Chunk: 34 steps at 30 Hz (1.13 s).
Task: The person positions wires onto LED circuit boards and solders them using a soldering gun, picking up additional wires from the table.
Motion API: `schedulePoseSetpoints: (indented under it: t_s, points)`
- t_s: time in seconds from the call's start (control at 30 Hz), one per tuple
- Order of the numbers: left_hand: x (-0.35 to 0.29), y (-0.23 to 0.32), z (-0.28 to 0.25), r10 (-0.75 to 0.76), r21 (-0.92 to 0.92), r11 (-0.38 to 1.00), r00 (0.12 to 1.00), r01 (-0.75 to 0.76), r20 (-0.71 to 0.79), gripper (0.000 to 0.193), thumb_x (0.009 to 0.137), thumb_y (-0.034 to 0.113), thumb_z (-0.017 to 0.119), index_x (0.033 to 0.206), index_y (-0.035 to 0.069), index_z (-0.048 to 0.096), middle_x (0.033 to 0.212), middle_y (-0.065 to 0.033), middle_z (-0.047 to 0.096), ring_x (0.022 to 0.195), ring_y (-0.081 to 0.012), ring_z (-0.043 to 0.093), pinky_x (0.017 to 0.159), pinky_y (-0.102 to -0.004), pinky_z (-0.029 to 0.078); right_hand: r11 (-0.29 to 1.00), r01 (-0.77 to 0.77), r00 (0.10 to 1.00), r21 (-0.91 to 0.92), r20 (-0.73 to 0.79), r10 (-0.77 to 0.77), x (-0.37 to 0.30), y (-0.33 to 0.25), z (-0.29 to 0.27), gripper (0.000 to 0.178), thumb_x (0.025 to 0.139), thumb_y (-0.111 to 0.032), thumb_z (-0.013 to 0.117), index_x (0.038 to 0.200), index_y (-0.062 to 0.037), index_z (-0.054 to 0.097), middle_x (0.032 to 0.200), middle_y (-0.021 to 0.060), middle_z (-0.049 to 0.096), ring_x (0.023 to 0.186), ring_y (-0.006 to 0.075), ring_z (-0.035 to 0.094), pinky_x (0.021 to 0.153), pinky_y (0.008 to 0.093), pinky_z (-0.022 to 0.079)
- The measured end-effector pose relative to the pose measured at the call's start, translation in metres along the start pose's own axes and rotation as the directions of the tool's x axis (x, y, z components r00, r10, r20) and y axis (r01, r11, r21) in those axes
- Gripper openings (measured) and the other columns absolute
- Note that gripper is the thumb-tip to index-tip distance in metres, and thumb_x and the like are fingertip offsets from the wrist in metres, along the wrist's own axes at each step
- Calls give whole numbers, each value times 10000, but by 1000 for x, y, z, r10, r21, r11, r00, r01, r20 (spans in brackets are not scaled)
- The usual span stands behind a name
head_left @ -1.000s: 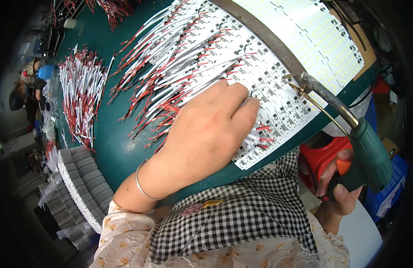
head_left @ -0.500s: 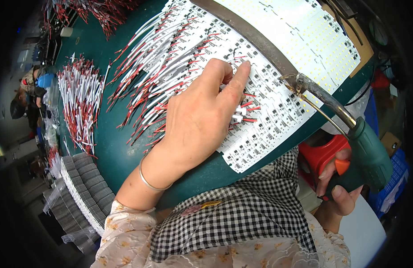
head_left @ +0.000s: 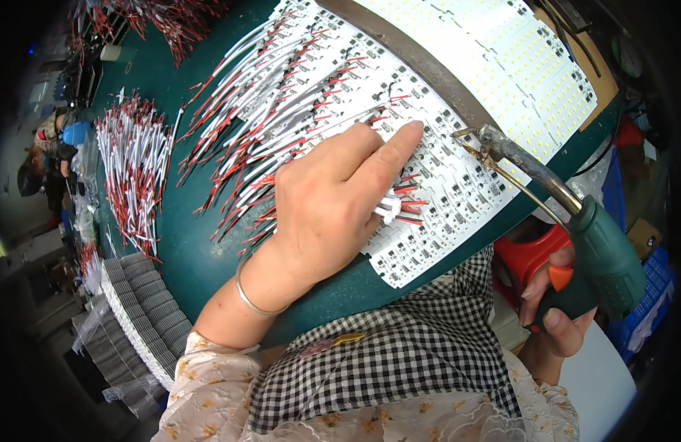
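My left hand (head_left: 329,199) is closed around a bunch of short wires (head_left: 394,209), whose white ends and red tips stick out below the index finger. That finger points over a white circuit board panel (head_left: 458,210) covered in small black parts. Rows of white, red and black wires (head_left: 267,121) rise from the panel on its left side. My right hand (head_left: 565,328) grips a green soldering gun (head_left: 609,254) with an orange trigger. Its metal tip hangs over the panel's right part, apart from my left fingertips.
A brown bar (head_left: 414,51) lies across the panel, beside another white board (head_left: 502,59) with yellow dots. Loose wire bundles (head_left: 134,169) rest on the green table (head_left: 197,261) at left. Stacked grey strips (head_left: 145,302) stand at the near left. Other people are in the far-left background.
My left hand has shifted slightly toward me, uncovering wire ends on the panel beyond its fingers. The soldering gun has moved a little left and nearer me.
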<state>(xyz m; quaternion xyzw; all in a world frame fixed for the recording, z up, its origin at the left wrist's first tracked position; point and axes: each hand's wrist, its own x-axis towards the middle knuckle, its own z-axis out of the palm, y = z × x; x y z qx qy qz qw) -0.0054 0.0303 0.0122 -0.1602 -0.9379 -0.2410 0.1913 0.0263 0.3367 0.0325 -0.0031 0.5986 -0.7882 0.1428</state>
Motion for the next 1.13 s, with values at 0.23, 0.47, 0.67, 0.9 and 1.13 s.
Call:
schedulePoseSetpoints:
  t_s: [0.23, 0.47, 0.67, 0.9, 1.13]
  points:
    - [-2, -8, 9, 114, 2, 993, 987, -114, -117, 384, 621, 14, 633, 999, 79, 663, 712, -31, 532, 551, -185, 551, 439, -304, 427, 996, 42, 998, -83, -37, -46, 5, 2, 13, 643, 735, -182, 702, 1189, 148, 388, 814, 226, 600, 456, 150, 536, 397, 223, 456]
    - [-4, -4, 4, 125, 44, 991, 991, -123, -53, 426, 558, -68, 638, 958, 59, 707, 727, -61, 623, 556, -173, 584, 441, -273, 445, 995, 37, 997, -95, -63, -43, 5, 3, 17, 638, 727, -187, 703, 1174, 154, 402, 823, 230, 601, 451, 151, 531, 392, 222, 447]
    - [-3, -1, 2, 122, 56, 991, 992, -120, -40, 451, 528, -49, 634, 960, 50, 716, 702, -60, 611, 544, -163, 579, 425, -275, 431, 992, 33, 995, -126, -86, -44, 5, 4, 23, 604, 738, -177, 703, 1154, 155, 416, 834, 230, 604, 453, 159, 535, 394, 231, 450]
    - [-4, -1, 3, 90, 3, 996, 994, -90, -62, 449, 530, -46, 629, 959, 50, 722, 700, -63, 605, 534, -161, 574, 420, -271, 425, 990, 15, 999, -140, -27, -19, 7, 7, 22, 554, 759, -163, 711, 1124, 145, 431, 933, 238, 572, 504, 186, 566, 394, 224, 454]
    - [-1, 1, -1, 29, -42, 999, 1000, -29, 5, 495, 540, -39, 641, 1016, 72, 715, 748, -67, 626, 575, -166, 600, 439, -277, 447, 992, -7, 1000, -129, 8, 9, 6, 10, 21, 517, 785, -154, 695, 1126, 123, 422, 947, 223, 556, 577, 196, 599, 409, 233, 483]
